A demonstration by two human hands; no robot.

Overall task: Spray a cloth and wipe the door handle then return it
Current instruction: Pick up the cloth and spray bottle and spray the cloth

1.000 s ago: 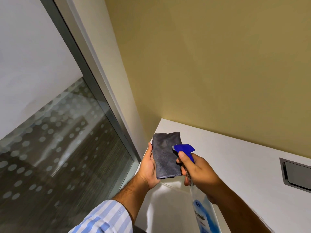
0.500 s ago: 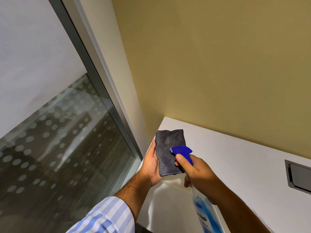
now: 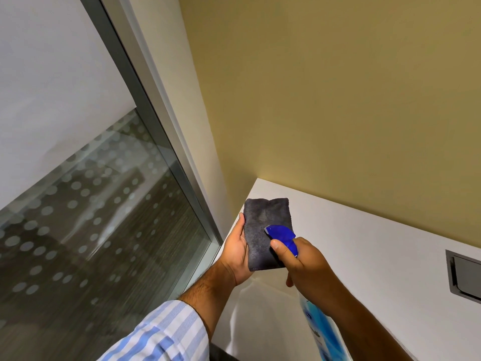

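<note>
1. One grey cloth (image 3: pixel 263 230), folded, lies flat on the open palm of the left hand (image 3: pixel 235 252); thumb on its left edge, fingers hidden behind it.
2. One spray bottle (image 3: pixel 321 332) with blue nozzle (image 3: pixel 281 234), gripped in the closed right hand (image 3: pixel 304 267); nozzle sits right at the cloth.
3. Both held above the tabletop (image 3: pixel 364 256) near its far-left corner.
4. One recessed metal hatch (image 3: pixel 466 277) at the tabletop's right edge.
</note>
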